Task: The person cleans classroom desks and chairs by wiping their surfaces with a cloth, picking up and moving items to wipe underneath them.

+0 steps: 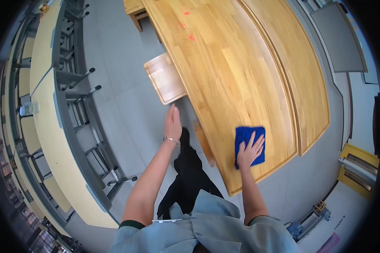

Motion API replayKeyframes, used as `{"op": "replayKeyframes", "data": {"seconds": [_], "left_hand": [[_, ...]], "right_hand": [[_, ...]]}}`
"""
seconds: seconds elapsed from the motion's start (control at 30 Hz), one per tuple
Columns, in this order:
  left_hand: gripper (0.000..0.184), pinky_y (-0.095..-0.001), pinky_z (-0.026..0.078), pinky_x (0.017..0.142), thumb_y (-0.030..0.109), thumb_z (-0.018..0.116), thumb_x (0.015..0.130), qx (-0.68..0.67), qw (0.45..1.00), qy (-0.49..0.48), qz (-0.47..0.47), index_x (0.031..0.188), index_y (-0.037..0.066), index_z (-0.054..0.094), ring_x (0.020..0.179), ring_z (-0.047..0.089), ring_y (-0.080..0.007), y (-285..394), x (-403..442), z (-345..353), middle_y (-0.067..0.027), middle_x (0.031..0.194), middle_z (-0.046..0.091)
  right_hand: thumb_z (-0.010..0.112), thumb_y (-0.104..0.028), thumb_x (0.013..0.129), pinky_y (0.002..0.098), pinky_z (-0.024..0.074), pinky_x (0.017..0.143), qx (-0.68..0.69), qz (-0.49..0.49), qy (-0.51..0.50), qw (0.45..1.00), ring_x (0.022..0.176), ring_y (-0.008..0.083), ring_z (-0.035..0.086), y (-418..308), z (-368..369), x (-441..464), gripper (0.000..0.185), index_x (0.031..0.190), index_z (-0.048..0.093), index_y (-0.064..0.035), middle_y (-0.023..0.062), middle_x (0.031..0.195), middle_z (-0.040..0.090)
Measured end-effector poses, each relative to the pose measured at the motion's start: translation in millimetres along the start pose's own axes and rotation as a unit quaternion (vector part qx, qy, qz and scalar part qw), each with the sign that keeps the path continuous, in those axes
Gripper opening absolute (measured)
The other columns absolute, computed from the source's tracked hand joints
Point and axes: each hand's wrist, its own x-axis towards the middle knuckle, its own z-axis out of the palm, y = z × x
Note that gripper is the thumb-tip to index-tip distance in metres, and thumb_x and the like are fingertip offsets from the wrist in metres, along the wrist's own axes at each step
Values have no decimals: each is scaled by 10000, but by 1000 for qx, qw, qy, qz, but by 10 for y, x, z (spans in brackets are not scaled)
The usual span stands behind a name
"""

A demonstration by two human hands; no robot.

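Note:
My right hand (pixel 251 152) lies on a folded blue cloth (pixel 257 131), fingers spread and palm down. The cloth rests flat near the close end of a long wooden table (pixel 240 84). Off the table's left side, my left hand (pixel 172 125) hangs in the air over the floor with nothing in it. Its fingers are stretched out and held together, and a bracelet (pixel 171 139) circles the wrist. Toward the far end of the tabletop are a few small red marks (pixel 191 38).
A wooden stool (pixel 165 79) stands against the table's left edge, and another wooden stool (pixel 133 7) is farther off. Along the left runs a row of pale desks (pixel 57 126) with a clear jar (pixel 28 109). A yellow-framed thing (pixel 346 177) is at the right.

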Motion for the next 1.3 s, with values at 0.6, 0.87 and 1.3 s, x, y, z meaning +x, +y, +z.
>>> {"op": "replayKeyframes", "data": {"seconds": [0.6,0.87,1.3], "left_hand": [[600,-492,484,838,499,384,1058,366,877,248,-191,1084,-73,563,930,623,-461,522,2739,-1338,-304,995,650],[548,-510,465,809,448,383,1062,337,894,233,-182,1060,-77,541,899,609,-463,490,2707,-1358,-310,967,638],[425,-420,480,907,279,478,1067,197,960,148,-133,1292,-80,453,1030,610,-335,519,2556,-1401,-246,1179,614]], "right_hand": [[621,-479,896,537,282,1142,289,-214,-40,932,1427,342,371,-4713,1359,3521,559,1400,568,-245,128,1515,467],[639,-342,890,518,300,1166,5,209,-77,975,1401,411,420,-1245,702,1391,605,1457,542,-154,229,1513,464],[487,-630,944,583,479,913,-168,418,-112,886,1225,435,490,-3138,1466,3511,659,1337,468,-101,232,1347,472]]}}
